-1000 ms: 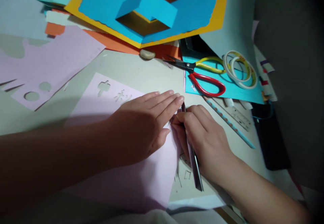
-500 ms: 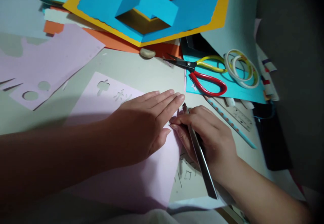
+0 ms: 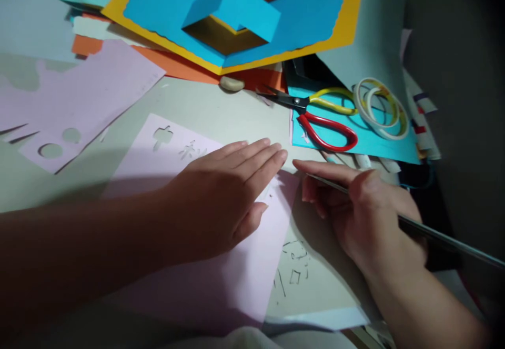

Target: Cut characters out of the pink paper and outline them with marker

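Note:
My left hand (image 3: 224, 196) lies flat, fingers together, pressing down a pale pink sheet (image 3: 221, 280) with cut-out characters near its far edge. Just to its right, my right hand (image 3: 363, 212) is closed around a slim metal craft knife (image 3: 442, 238), whose handle sticks out low to the right. Its forefinger stretches toward the pink sheet's right edge. Under the sheet lies a grey-green cutting board (image 3: 315, 280) with knife marks.
Scissors with a red and a yellow handle (image 3: 315, 115) and rings of tape (image 3: 381, 108) lie on a blue sheet behind my right hand. A blue-and-yellow pop-up card (image 3: 236, 18) rises at the back. Pink scrap paper (image 3: 79, 96) lies far left.
My right hand has drawn back to the right from the pink sheet. The knife has swung from near upright to lying low, its handle pointing right. My left hand stays put.

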`<act>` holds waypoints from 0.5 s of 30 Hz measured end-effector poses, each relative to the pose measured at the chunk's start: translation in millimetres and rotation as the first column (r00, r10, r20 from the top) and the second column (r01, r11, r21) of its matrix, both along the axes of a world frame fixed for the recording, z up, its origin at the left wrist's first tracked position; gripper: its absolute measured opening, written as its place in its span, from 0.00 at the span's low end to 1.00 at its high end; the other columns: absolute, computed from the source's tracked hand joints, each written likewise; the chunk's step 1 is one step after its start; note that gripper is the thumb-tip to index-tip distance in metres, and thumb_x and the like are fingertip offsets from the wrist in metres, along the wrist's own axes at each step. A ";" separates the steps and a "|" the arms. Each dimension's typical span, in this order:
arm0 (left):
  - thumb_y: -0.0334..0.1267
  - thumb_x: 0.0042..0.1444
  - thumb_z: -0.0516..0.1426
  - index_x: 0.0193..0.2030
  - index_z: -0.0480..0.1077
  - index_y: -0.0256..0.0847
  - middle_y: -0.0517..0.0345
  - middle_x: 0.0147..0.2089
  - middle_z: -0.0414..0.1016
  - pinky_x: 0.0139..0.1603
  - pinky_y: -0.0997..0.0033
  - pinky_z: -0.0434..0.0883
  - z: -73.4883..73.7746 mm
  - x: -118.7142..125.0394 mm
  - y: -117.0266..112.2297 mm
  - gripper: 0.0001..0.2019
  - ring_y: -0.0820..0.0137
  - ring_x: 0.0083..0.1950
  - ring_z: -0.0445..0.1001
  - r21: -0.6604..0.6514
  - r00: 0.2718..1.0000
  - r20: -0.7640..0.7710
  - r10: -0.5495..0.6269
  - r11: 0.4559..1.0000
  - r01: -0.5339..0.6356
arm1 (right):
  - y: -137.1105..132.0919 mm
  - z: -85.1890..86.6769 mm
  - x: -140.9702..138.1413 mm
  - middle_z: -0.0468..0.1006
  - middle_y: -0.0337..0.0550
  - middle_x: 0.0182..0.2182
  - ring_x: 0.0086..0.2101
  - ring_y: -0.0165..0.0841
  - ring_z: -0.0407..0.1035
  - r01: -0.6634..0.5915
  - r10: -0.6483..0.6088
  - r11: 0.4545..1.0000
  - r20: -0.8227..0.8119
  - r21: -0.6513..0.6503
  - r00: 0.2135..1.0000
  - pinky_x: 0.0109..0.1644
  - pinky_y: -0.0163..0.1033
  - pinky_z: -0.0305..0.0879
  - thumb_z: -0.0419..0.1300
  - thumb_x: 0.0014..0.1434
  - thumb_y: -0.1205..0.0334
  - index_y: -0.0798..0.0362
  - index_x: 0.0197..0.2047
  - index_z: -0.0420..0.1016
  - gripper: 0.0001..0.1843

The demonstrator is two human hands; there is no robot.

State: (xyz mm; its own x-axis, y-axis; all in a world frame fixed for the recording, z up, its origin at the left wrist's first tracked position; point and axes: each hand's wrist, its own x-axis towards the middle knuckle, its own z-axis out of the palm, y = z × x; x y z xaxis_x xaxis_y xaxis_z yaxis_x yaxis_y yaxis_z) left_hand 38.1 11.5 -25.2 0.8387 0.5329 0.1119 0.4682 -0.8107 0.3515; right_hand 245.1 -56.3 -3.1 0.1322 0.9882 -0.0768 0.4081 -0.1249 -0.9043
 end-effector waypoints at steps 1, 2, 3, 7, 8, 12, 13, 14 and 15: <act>0.37 0.62 0.52 0.70 0.58 0.29 0.45 0.74 0.55 0.74 0.55 0.55 0.6 -1.0 0.1 0.30 0.60 0.75 0.53 -0.004 1.000 -0.001 0.007 1.000 -0.007 | 0.1 -0.4 0.6 0.80 0.44 0.29 0.30 0.35 0.74 0.020 -0.020 1.000 -0.006 -0.023 1.000 0.29 0.39 0.68 0.54 0.69 0.50 0.47 0.47 0.83 0.18; 0.37 0.62 0.53 0.69 0.60 0.29 0.43 0.74 0.54 0.74 0.54 0.56 1.3 -2.2 0.0 0.29 0.59 0.75 0.52 0.001 1.000 0.008 0.012 1.000 -0.012 | 0.4 -1.2 0.5 0.79 0.42 0.28 0.29 0.34 0.74 0.042 -0.042 0.998 -0.008 -0.037 0.999 0.29 0.38 0.68 0.57 0.67 0.52 0.46 0.45 0.83 0.15; 0.36 0.62 0.53 0.67 0.62 0.28 0.42 0.75 0.53 0.74 0.53 0.57 2.2 -3.6 -0.3 0.27 0.57 0.75 0.51 0.014 1.000 0.027 0.011 1.000 -0.011 | 0.6 -2.3 -0.1 0.79 0.40 0.26 0.28 0.33 0.73 0.071 -0.072 0.996 -0.017 -0.046 0.997 0.28 0.36 0.67 0.60 0.66 0.54 0.46 0.44 0.83 0.11; 0.29 0.61 0.52 0.62 0.67 0.30 0.42 0.74 0.54 0.72 0.52 0.59 7.9 -7.5 -3.4 0.21 0.56 0.76 0.50 0.119 0.993 0.114 -0.027 0.993 0.013 | -0.5 -5.5 -4.0 0.80 0.37 0.27 0.26 0.29 0.73 0.142 -0.148 0.988 -0.135 -0.055 0.980 0.28 0.33 0.69 0.63 0.64 0.55 0.44 0.41 0.82 0.07; 0.28 0.62 0.51 0.61 0.67 0.31 0.43 0.73 0.56 0.71 0.53 0.61 9.7 -7.6 -4.6 0.20 0.56 0.75 0.52 0.148 0.991 0.124 -0.040 0.989 0.022 | -1.1 -5.2 -4.6 0.81 0.37 0.28 0.27 0.29 0.75 0.146 -0.153 0.988 -0.156 -0.057 0.976 0.29 0.33 0.71 0.62 0.65 0.53 0.44 0.40 0.82 0.08; 0.28 0.63 0.51 0.55 0.72 0.31 0.49 0.57 0.76 0.53 0.56 0.75 16.3 -6.7 -12.2 0.16 0.59 0.55 0.75 0.220 0.990 0.113 -0.081 0.974 0.054 | -2.0 0.2 -5.5 0.85 0.36 0.35 0.34 0.30 0.80 0.134 -0.133 0.990 0.022 -0.048 0.991 0.38 0.31 0.76 0.67 0.60 0.54 0.40 0.40 0.84 0.05; 0.29 0.63 0.51 0.53 0.73 0.32 0.51 0.51 0.79 0.47 0.57 0.76 17.4 -7.0 -15.0 0.15 0.60 0.48 0.76 0.217 0.991 0.101 -0.087 0.974 0.063 | -1.7 1.6 -5.7 0.86 0.35 0.37 0.36 0.30 0.80 0.132 -0.128 0.991 0.089 -0.040 0.988 0.41 0.30 0.77 0.69 0.58 0.56 0.39 0.40 0.84 0.05; 0.30 0.63 0.50 0.52 0.73 0.32 0.51 0.47 0.80 0.42 0.56 0.76 18.0 -7.8 -17.9 0.15 0.61 0.44 0.77 0.204 0.992 0.080 -0.097 0.976 0.079 | -1.4 2.5 -5.8 0.86 0.34 0.39 0.38 0.30 0.80 0.128 -0.123 0.991 0.134 -0.030 0.983 0.42 0.29 0.77 0.70 0.57 0.57 0.38 0.41 0.84 0.07; 0.31 0.63 0.50 0.51 0.73 0.32 0.50 0.47 0.80 0.39 0.55 0.76 18.2 -9.0 -20.9 0.15 0.59 0.43 0.77 0.193 0.992 0.055 -0.109 0.976 0.097 | -1.2 3.0 -5.8 0.86 0.33 0.39 0.38 0.30 0.81 0.121 -0.117 0.993 0.152 -0.016 0.981 0.43 0.29 0.77 0.71 0.56 0.57 0.37 0.41 0.84 0.09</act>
